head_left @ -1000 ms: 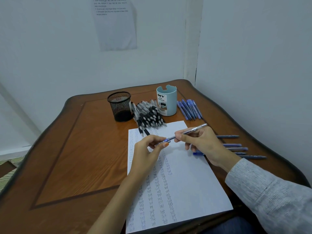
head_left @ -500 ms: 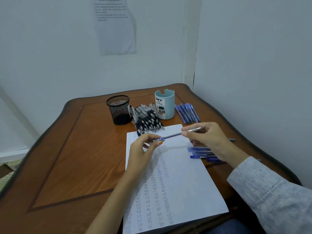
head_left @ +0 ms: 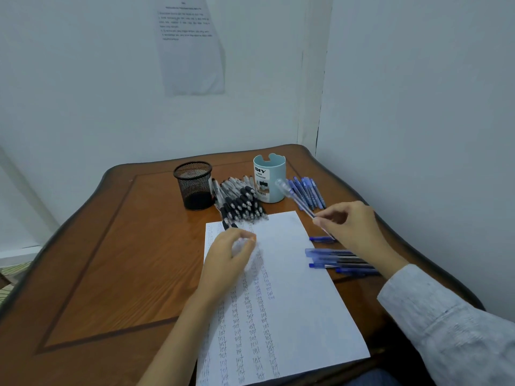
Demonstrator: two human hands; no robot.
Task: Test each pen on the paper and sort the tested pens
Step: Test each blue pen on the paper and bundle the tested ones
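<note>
My right hand [head_left: 348, 227] pinches a clear-barrelled pen [head_left: 295, 200] above the table's right side, its free end tilted up and to the left. My left hand [head_left: 231, 252] rests on the top of the white paper [head_left: 292, 302], with thumb and forefinger pinched on the small pen cap, which is blurred. Rows of the written word "test" fill the sheet's left part. Several blue capped pens [head_left: 340, 260] lie side by side right of the paper, partly under my right wrist.
A black mesh cup [head_left: 193, 185] and a pale blue organizer cup [head_left: 269, 178] stand at the back. Several black-grip pens [head_left: 239, 201] lie between them, and several blue pens [head_left: 306, 190] lie right of the blue cup. Walls close in behind and on the right.
My hands have pulled apart. The right hand swung the pen up, so its free end now points back and left. The left hand dropped onto the paper.
</note>
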